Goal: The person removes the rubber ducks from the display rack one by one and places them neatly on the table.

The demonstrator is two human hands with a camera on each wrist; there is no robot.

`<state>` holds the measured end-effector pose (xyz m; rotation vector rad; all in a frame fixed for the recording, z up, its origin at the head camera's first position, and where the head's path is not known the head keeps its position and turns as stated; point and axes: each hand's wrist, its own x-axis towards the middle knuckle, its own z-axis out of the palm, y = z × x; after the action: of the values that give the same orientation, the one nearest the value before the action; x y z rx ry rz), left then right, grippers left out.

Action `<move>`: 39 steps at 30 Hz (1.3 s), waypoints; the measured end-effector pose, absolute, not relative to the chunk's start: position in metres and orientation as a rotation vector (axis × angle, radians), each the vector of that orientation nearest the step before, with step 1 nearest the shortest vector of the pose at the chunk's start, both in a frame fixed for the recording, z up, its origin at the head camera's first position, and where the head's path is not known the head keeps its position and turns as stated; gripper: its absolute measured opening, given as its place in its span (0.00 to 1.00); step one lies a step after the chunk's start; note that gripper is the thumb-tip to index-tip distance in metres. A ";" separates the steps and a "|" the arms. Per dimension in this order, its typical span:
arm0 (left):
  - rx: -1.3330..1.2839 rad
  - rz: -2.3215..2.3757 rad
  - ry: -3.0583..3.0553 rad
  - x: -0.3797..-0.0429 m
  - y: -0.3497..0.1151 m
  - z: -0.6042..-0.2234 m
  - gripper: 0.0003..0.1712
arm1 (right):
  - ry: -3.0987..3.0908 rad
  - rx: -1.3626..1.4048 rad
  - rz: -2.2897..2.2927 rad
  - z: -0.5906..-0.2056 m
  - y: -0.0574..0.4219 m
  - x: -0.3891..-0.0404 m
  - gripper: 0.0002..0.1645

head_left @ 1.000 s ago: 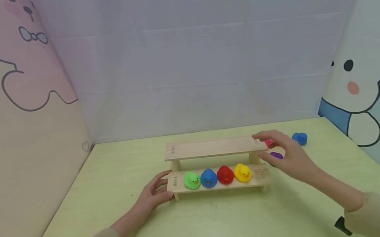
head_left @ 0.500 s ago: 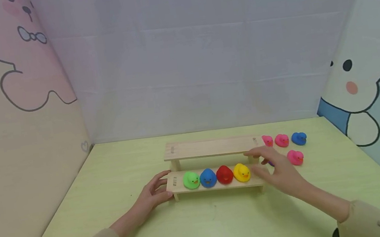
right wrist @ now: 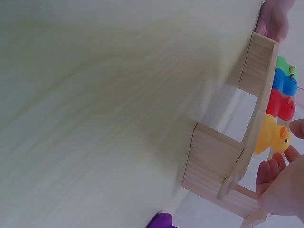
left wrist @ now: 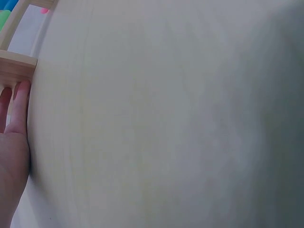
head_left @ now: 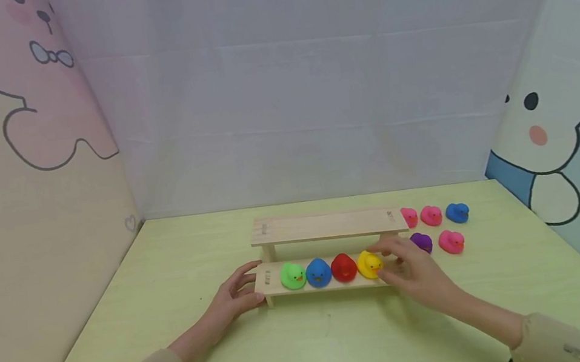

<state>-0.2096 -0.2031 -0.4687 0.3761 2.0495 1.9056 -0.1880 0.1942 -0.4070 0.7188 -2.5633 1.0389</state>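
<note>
A two-tier wooden stand (head_left: 329, 225) carries a row of toy ducks on its lower shelf: a green duck (head_left: 293, 275), a blue duck (head_left: 318, 272), a red duck (head_left: 343, 267) and a yellow duck (head_left: 369, 264). My left hand (head_left: 232, 295) holds the left end of the lower shelf, thumb in front and fingers behind. At the right end, my right hand (head_left: 417, 271) has its thumb and index finger spread beside the yellow duck. In the right wrist view, a slight gap shows between the upper fingertip (right wrist: 297, 128) and that duck's head.
Right of the stand, a purple duck (head_left: 421, 242), several pink ducks (head_left: 451, 242) and another blue duck (head_left: 457, 213) lie on the table (head_left: 312, 349). White fabric (head_left: 283, 84) hangs behind; printed side walls stand left and right.
My right hand has come left and down from the stand's upper right corner to the yellow duck, uncovering the purple and pink ducks. My left hand stays in place.
</note>
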 end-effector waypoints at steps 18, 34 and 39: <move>0.376 1.903 2.051 -0.209 -0.204 -0.469 0.40 | -2.656 0.639 0.968 -0.406 0.190 -0.189 0.23; 0.363 1.910 2.034 -0.208 -0.204 -0.468 0.39 | -2.658 0.665 0.917 -0.390 0.194 -0.189 0.23; 0.360 1.908 2.037 -0.208 -0.204 -0.468 0.39 | -2.619 0.685 0.888 -0.382 0.199 -0.190 0.25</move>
<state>-0.2084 -0.2042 -0.4683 0.3598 2.0366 1.9076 -0.1898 0.1990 -0.3817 0.6855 -2.6192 0.8883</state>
